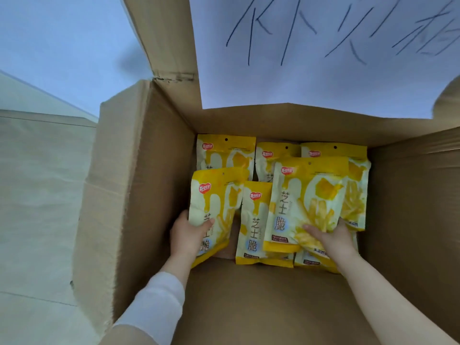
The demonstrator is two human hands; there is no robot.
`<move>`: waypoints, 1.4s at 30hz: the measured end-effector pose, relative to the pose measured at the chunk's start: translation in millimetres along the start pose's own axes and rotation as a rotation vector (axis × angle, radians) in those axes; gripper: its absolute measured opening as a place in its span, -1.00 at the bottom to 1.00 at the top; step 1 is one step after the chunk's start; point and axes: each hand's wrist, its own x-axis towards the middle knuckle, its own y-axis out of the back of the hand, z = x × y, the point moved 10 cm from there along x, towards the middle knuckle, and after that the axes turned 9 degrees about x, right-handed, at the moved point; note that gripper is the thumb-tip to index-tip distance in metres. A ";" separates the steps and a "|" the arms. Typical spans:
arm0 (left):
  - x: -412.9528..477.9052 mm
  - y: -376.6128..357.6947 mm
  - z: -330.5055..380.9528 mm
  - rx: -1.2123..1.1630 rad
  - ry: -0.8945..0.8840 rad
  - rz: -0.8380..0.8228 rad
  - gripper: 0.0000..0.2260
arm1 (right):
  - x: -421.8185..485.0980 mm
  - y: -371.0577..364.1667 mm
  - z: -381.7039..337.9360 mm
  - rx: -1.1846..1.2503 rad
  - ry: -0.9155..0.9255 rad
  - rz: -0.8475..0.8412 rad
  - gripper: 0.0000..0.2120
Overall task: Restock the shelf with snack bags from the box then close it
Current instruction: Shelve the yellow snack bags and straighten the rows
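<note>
Our left hand (187,236) grips one glossy yellow-and-white snack bag (216,195) by its near end, and our right hand (331,239) pinches a second bag (307,195). Both bags lie lengthwise away from us.

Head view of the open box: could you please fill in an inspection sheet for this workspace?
Surface: pale floor beside the cardboard box.
Job's things: box open, flaps up; yellow snack bags overlapping inside; shelf not in view.
Clutter: nothing seen.
Hands: left hand grips the left snack bag; right hand grips the front right snack bag.
Cables: nothing seen.
Surroundings: white handwritten sheet above the box's far wall.
</note>
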 end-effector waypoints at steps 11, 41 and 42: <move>-169.9 109.7 116.7 -0.339 -0.284 -0.044 -0.86 | -175.0 112.2 -35.3 0.438 0.056 0.029 -0.55; -867.5 -99.1 437.1 -0.319 -1.215 -0.964 -0.93 | -576.4 604.7 141.7 0.920 0.479 0.743 -0.76; -879.1 -111.6 441.4 -0.308 -1.216 -0.981 -0.92 | -575.0 616.5 147.8 0.934 0.483 0.742 -0.76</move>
